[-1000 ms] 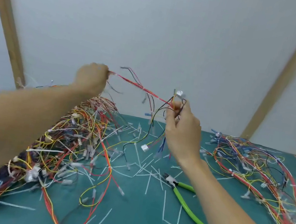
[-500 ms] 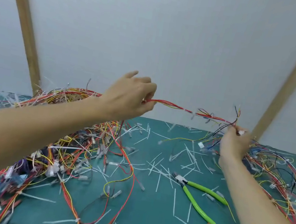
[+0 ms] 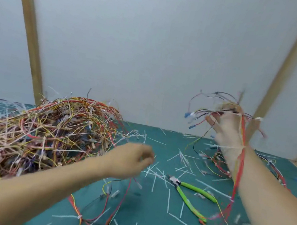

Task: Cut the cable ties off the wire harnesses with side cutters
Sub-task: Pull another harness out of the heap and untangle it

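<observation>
blurred right hand [image 3: 226,133] aloft amid a wire harness [image 3: 243,131], grip unreadable; left hand [image 3: 132,161] loosely curled, empty

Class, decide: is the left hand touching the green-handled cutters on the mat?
Apart. The head view shows a strip of bare mat between the left hand and the cutters, which lie flat with no hand on them.

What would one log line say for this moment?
right hand: raised, wire harness draped over it, grip blurred | left hand: loosely curled, holding nothing visible | side cutters: lying on green mat, untouched
</observation>
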`<state>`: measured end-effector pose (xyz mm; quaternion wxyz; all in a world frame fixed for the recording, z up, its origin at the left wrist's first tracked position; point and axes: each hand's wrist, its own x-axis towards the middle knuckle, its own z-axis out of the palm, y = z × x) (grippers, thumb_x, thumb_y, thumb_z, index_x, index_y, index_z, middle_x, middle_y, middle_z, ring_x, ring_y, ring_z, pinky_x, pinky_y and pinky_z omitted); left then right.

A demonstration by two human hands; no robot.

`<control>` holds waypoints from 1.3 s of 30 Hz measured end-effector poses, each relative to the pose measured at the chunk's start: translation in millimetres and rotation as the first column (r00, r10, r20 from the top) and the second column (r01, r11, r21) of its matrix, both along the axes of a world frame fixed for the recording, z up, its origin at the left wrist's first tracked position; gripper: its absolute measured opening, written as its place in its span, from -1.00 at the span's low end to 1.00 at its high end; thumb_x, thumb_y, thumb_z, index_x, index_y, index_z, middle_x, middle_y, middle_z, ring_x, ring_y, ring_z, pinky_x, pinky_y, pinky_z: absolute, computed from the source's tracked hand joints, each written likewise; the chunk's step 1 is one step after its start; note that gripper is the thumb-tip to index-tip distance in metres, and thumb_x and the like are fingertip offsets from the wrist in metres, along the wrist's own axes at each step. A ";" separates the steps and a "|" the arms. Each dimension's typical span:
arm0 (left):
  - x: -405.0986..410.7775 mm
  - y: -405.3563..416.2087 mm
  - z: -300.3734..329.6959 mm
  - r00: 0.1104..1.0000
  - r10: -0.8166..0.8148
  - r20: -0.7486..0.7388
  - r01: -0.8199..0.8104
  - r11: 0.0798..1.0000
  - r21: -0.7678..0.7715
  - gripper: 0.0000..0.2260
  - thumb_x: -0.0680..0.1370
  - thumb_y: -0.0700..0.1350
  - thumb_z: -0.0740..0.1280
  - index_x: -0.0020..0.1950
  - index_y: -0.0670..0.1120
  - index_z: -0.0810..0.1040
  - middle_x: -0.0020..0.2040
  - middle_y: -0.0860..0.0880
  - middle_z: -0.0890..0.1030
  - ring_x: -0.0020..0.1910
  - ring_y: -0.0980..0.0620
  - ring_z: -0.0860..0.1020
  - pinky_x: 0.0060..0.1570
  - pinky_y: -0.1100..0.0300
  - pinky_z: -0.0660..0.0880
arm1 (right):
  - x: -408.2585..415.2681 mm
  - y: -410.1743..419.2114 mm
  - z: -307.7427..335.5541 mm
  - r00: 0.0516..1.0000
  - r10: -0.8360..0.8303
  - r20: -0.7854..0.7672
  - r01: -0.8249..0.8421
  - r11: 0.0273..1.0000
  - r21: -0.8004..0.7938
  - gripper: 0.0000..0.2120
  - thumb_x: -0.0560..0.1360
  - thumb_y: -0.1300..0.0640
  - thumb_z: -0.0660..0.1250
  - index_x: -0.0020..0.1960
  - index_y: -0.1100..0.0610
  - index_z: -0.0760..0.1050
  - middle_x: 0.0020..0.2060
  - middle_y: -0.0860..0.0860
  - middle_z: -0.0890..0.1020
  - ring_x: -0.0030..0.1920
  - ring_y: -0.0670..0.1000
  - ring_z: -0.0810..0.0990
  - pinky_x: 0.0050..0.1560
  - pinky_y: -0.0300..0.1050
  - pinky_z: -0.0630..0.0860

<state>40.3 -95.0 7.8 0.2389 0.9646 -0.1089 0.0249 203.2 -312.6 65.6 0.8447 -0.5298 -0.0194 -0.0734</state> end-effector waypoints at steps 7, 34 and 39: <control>-10.7 59.6 -50.8 0.981 0.166 -0.100 -0.035 0.656 0.754 -0.61 0.66 0.17 0.06 0.08 -0.06 0.56 0.06 -0.11 0.66 0.06 -0.20 0.63 0.07 0.00 0.53 | -9.6 21.6 -24.0 0.838 -0.287 0.464 0.537 0.585 -0.608 -0.93 0.58 0.03 0.41 -0.07 -0.10 0.63 -0.12 -0.01 0.58 -0.05 -0.03 0.46 -0.05 -0.08 0.38; 62.7 9.1 -71.3 0.916 0.067 -0.395 -0.400 0.141 -0.906 -0.59 0.61 0.15 0.21 0.13 -0.14 0.66 -0.04 -0.17 0.73 -0.23 -0.05 0.70 -0.35 0.10 0.59 | -54.3 45.4 -114.2 0.804 0.579 0.134 -0.587 0.809 0.028 -0.53 0.41 -0.01 0.03 -0.42 0.19 0.59 -0.39 0.17 0.61 -0.20 0.17 0.63 -0.01 0.05 0.55; 56.4 -3.9 -101.8 0.893 0.358 -0.272 -0.366 0.227 -0.903 -0.78 0.61 -0.08 0.35 -0.08 -0.16 0.73 -0.30 -0.07 0.69 -0.42 0.06 0.63 -0.39 0.25 0.45 | -59.0 50.2 -132.4 0.840 0.533 -0.102 -0.522 0.742 -0.420 -0.59 0.52 0.11 0.10 -0.46 0.14 0.45 -0.49 0.04 0.52 -0.35 -0.04 0.54 -0.21 -0.27 0.44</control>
